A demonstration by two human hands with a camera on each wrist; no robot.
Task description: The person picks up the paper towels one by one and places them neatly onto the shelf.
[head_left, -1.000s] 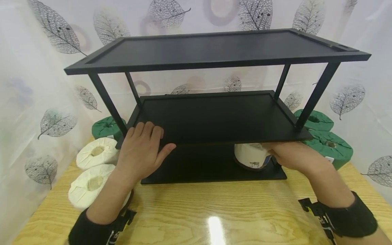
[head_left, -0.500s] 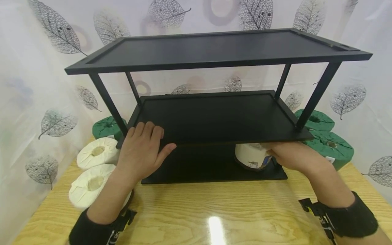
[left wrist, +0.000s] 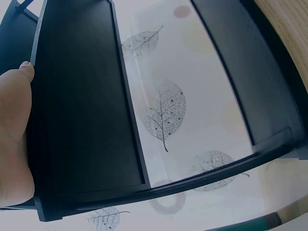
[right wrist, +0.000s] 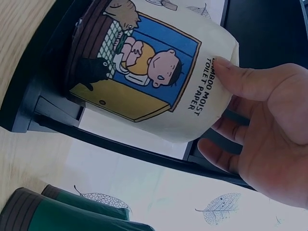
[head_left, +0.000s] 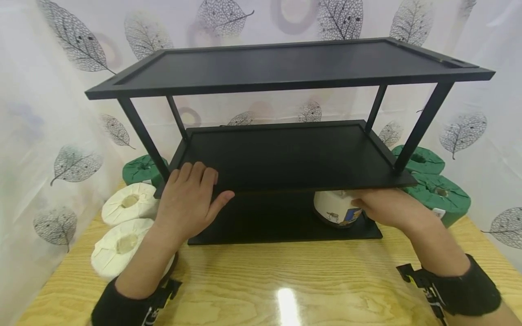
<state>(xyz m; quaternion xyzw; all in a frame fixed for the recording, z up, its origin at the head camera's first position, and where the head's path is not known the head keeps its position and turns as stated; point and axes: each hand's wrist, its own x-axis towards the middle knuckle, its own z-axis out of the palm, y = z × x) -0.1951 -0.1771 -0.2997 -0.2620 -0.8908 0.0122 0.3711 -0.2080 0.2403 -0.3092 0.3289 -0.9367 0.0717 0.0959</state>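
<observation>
A black shelf rack (head_left: 277, 156) stands on the table. My left hand (head_left: 187, 199) grips the front edge of its middle shelf near the left post, fingers bent over the top; in the left wrist view the thumb lies along that edge. Under this shelf, a cream-wrapped toilet paper roll (head_left: 335, 209) stands upright at the right end of the bottom shelf (head_left: 244, 226). My right hand (head_left: 385, 206) holds the roll near its top, thumb on the near side and fingers beyond, as the right wrist view shows. Its wrapper (right wrist: 159, 72) carries a cartoon and printed words.
Two cream-wrapped rolls, a nearer roll (head_left: 124, 244) and a farther one (head_left: 129, 201), stand left of the rack with a green-wrapped roll (head_left: 142, 170) behind. Two more green rolls (head_left: 440, 197) stand at the right. A leaf-patterned curtain (head_left: 265, 18) hangs behind.
The toilet paper roll has turned a little in my right hand, and its blue picture shows more toward the front. My left hand has stayed where it was.
</observation>
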